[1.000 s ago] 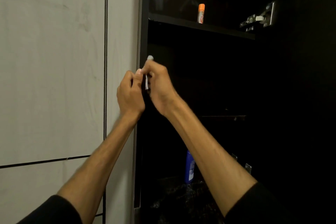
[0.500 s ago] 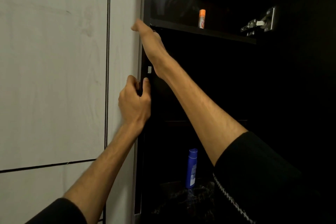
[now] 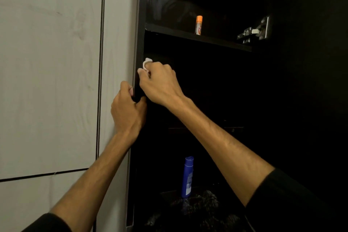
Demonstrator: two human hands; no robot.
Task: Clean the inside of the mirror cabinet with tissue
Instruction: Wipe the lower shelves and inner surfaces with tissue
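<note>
Two hands worked at the cabinet's left edge (image 3: 138, 43): the left hand (image 3: 127, 111) curled its fingers and thumb around that edge, and just above it the right hand (image 3: 160, 84) pinched one tissue (image 3: 146, 63), which poked out above its closed fingertips against the edge. Farther in stood one blue bottle (image 3: 188, 176) low down, and one orange-capped tube (image 3: 198, 24) on the shelf (image 3: 216, 40) above.

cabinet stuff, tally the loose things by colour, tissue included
orange: 1, the orange-capped tube on the upper shelf
blue: 1, the blue bottle low down
white: 1, the tissue in the right hand
total: 3
</note>
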